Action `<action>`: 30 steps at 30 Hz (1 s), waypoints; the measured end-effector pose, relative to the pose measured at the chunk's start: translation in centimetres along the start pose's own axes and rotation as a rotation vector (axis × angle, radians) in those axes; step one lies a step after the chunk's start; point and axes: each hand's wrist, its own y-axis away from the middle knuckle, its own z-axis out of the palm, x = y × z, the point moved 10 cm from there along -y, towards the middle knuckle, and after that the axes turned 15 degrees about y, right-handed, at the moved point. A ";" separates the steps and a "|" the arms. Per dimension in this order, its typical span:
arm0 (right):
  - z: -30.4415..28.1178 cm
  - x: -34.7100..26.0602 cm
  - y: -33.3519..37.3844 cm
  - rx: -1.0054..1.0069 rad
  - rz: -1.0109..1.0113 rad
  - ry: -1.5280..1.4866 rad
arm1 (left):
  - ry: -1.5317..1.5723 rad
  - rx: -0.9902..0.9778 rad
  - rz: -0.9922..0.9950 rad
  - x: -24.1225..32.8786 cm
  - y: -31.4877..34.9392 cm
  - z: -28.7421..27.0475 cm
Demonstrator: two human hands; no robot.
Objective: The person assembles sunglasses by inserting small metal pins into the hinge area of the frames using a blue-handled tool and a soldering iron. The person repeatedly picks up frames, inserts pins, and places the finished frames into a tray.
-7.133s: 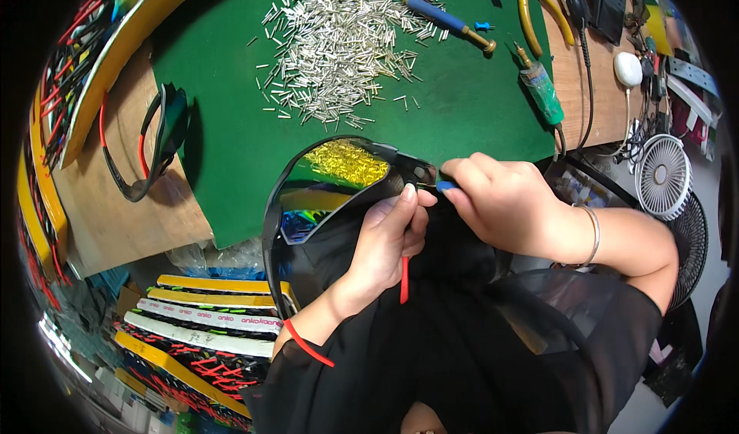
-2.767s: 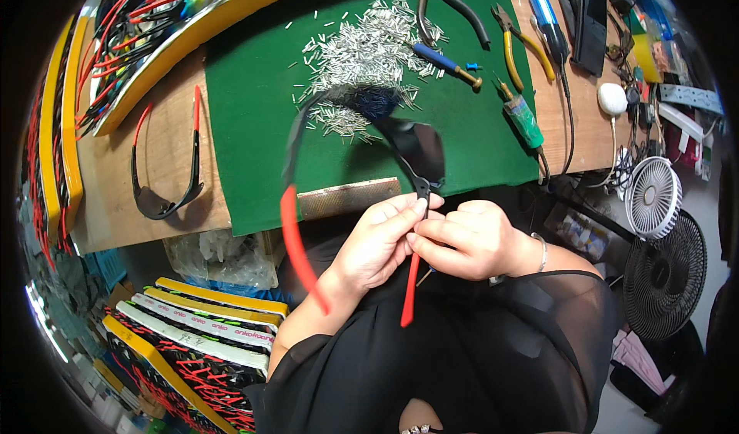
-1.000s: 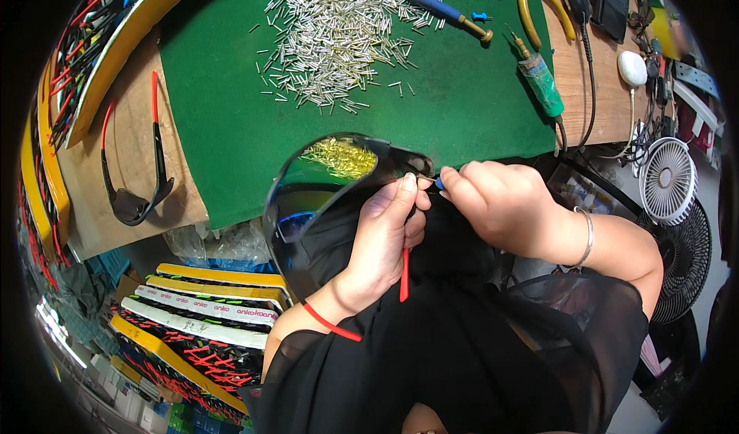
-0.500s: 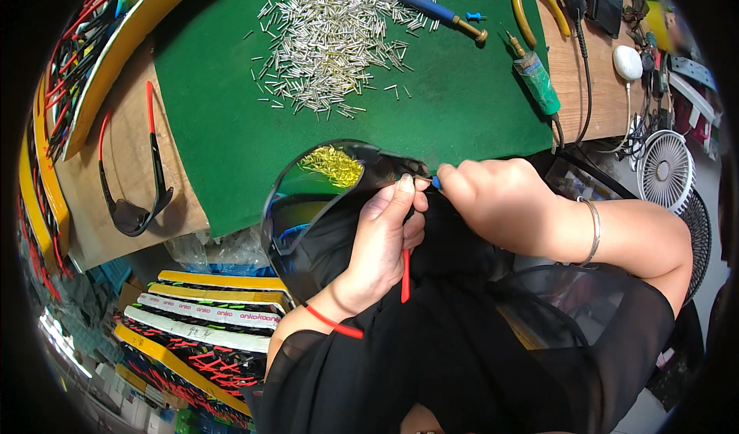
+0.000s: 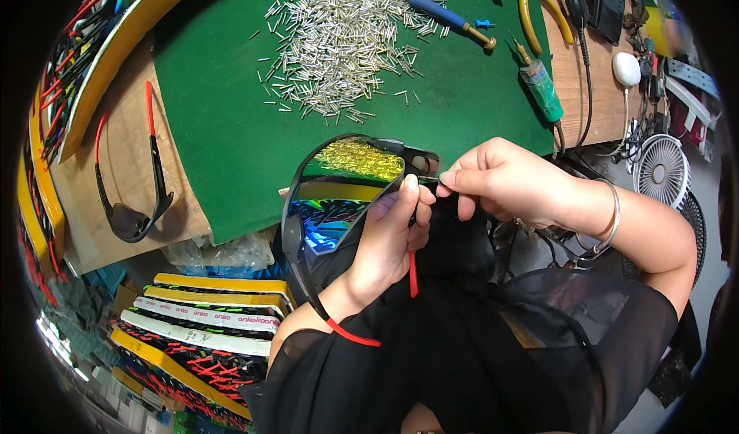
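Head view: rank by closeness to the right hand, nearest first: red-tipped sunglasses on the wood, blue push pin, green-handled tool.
From the right hand:
1. Green-handled tool: on the green mat, near its right edge.
2. Blue push pin: farther up the mat.
3. Red-tipped sunglasses: far left, on the wood.

Two hands (image 5: 389, 230); two fans (image 5: 662, 174)

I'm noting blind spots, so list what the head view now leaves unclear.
Head view:
Gripped part of the held sunglasses: behind the left hand.
Small item, kind unclear: mostly behind the right hand.
Tips of the yellow-handled pliers: cut off by the top edge.
Part of the black fan: behind right forearm and white fan.
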 end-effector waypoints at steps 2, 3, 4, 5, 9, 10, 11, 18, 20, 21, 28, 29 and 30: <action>-0.8 -2.1 0.3 0.158 -0.195 0.317 | 0.031 -0.010 -0.003 0.0 0.0 0.3; -0.8 -3.0 0.8 0.240 -0.291 0.474 | 0.031 -0.018 0.000 -0.1 -0.1 0.2; -0.3 -5.5 2.5 0.553 -0.634 0.859 | 0.033 -0.022 0.003 -0.2 -0.3 0.0; 0.2 -4.9 2.8 0.628 -0.671 1.018 | 0.034 -0.027 0.006 -0.3 -0.3 -0.1; 2.7 -5.6 5.0 0.881 -0.863 1.522 | 0.022 -0.031 0.019 0.0 -0.3 -0.1; 3.3 -5.9 5.7 0.931 -0.946 1.580 | 0.031 -0.031 0.027 0.1 -0.2 0.0; 2.9 -6.1 5.8 0.933 -0.947 1.496 | 0.040 -0.031 0.035 0.1 -0.2 0.0; 0.6 -4.5 2.5 0.550 -0.550 1.165 | 0.044 -0.006 0.027 0.2 -0.2 0.1; 1.6 -6.0 4.5 0.767 -0.759 1.304 | 0.029 -0.003 0.027 0.2 -0.2 0.2; 2.2 -6.6 5.7 0.878 -0.867 1.368 | 0.021 -0.001 0.028 0.1 -0.2 0.1; 0.4 -5.7 4.4 0.749 -0.669 1.169 | -0.036 -0.003 0.028 0.4 0.0 0.5; 0.8 -5.8 4.4 0.745 -0.684 1.225 | -0.030 -0.008 0.023 0.3 0.0 0.5; 1.1 -6.4 5.2 0.772 -0.730 1.231 | -0.026 -0.011 0.018 0.3 0.0 0.6</action>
